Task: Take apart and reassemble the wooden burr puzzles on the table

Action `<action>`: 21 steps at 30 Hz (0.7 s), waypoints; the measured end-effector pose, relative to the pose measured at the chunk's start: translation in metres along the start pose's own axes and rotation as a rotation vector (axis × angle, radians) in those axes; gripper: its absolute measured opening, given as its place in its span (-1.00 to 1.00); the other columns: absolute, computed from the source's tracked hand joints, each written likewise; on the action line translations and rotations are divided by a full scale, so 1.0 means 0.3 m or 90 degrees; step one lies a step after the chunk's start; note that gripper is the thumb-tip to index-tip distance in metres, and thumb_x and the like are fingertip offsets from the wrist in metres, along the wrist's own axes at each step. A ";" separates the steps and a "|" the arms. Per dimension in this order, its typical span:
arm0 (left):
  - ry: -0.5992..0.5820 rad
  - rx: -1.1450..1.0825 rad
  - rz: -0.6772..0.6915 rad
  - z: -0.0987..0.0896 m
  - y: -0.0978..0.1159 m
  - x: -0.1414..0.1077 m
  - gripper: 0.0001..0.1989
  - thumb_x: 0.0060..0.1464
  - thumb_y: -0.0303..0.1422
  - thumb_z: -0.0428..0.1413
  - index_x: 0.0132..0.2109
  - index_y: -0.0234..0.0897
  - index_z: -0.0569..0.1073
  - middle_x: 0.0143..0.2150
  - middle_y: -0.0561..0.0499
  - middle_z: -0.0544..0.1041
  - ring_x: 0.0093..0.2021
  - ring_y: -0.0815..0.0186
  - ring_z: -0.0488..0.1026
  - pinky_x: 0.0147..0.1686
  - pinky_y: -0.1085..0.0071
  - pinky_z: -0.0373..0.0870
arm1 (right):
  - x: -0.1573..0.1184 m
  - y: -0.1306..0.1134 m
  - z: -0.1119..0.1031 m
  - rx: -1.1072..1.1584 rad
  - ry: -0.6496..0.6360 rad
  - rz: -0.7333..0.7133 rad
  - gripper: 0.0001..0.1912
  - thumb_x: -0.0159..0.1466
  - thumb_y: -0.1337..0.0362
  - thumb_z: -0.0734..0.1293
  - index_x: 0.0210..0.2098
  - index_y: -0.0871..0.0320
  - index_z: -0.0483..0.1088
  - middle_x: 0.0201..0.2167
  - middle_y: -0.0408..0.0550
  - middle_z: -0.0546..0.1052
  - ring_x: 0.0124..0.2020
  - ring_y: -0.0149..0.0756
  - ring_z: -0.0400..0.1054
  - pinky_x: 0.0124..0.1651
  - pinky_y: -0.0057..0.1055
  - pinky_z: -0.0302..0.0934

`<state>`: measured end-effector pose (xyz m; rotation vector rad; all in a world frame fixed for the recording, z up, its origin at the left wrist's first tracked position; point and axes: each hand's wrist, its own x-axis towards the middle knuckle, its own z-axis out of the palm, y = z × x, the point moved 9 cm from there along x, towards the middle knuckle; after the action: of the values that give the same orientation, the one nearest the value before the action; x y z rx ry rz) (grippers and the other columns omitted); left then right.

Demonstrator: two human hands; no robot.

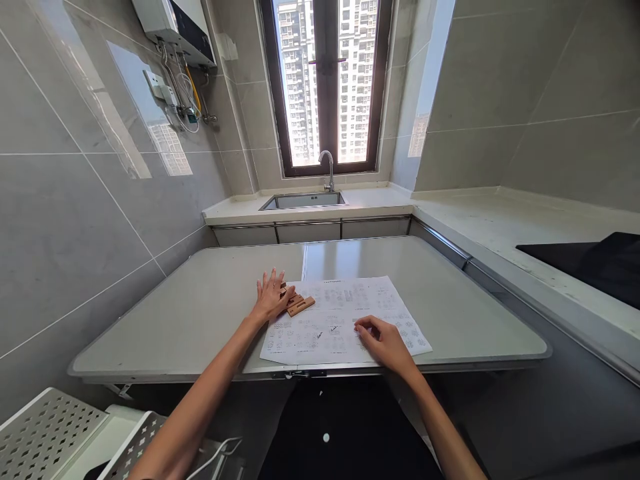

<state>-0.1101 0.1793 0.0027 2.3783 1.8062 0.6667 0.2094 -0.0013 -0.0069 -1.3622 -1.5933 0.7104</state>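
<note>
A large printed sheet of paper (345, 303) lies on the folding table, covered in small diagrams, with a few dark marks near its middle. Flat wooden slotted pieces (301, 306) rest on its left side, one partly over another. My left hand (271, 297) lies over their left end with its fingers spread, covering part of them. Above the right part of the sheet, my right hand (384, 340) has its fingers curled with thumb and index together. Whatever may be between those fingertips is too small to make out.
The pale folding table (480, 327) has a seam across its top. Behind it are a counter, a sink (303, 200) and a tap (329, 170). A side counter (480, 213) with a black item runs along the right. White perforated baskets (47, 427) stand at lower left.
</note>
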 end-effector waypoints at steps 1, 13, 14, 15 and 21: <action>-0.006 -0.004 -0.005 0.009 -0.010 0.020 -0.22 0.29 0.20 -0.11 0.45 -0.16 0.21 0.55 -0.22 0.05 0.55 -0.25 -0.20 0.40 -0.31 -0.22 | 0.001 0.000 0.000 -0.001 0.001 -0.002 -0.65 0.36 -0.01 0.27 -0.19 0.08 0.58 -0.25 -0.02 0.65 -0.36 -0.19 0.37 -0.23 -0.29 0.27; 0.041 -0.043 -0.077 0.029 -0.084 0.089 -0.46 0.24 0.09 0.01 0.07 -0.20 0.59 0.15 -0.22 0.48 0.22 -0.08 0.32 0.20 0.07 0.29 | 0.003 0.011 0.007 0.004 -0.008 -0.006 -0.64 0.36 -0.02 0.27 -0.17 0.09 0.56 -0.24 -0.02 0.64 -0.34 -0.20 0.37 -0.22 -0.29 0.25; 0.046 -0.042 -0.085 0.020 -0.097 0.091 -0.47 0.22 0.09 0.03 0.04 -0.19 0.60 0.13 -0.21 0.48 0.21 -0.08 0.33 0.20 0.08 0.29 | 0.003 0.012 0.007 0.003 -0.008 -0.006 -0.64 0.36 -0.02 0.27 -0.18 0.09 0.56 -0.24 -0.02 0.64 -0.34 -0.20 0.37 -0.22 -0.29 0.24; 0.053 -0.041 -0.093 0.010 -0.110 0.092 -0.47 0.21 0.10 0.05 0.02 -0.19 0.61 0.12 -0.21 0.49 0.20 -0.07 0.34 0.21 0.08 0.28 | 0.003 0.013 0.007 0.003 -0.008 -0.005 -0.64 0.36 -0.03 0.27 -0.18 0.09 0.56 -0.25 -0.02 0.64 -0.34 -0.20 0.37 -0.22 -0.28 0.24; 0.092 -0.020 -0.158 -0.054 -0.204 0.079 -0.48 0.15 0.11 0.09 -0.04 -0.20 0.62 0.08 -0.23 0.52 0.17 -0.11 0.37 0.20 0.04 0.27 | 0.006 0.012 0.003 0.001 -0.002 -0.009 -0.63 0.36 -0.03 0.27 -0.18 0.09 0.58 -0.25 -0.01 0.65 -0.35 -0.19 0.38 -0.24 -0.28 0.27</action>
<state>-0.1664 0.2165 0.0046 2.0857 2.0843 0.8450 0.2103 0.0012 -0.0099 -1.3478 -1.6035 0.7047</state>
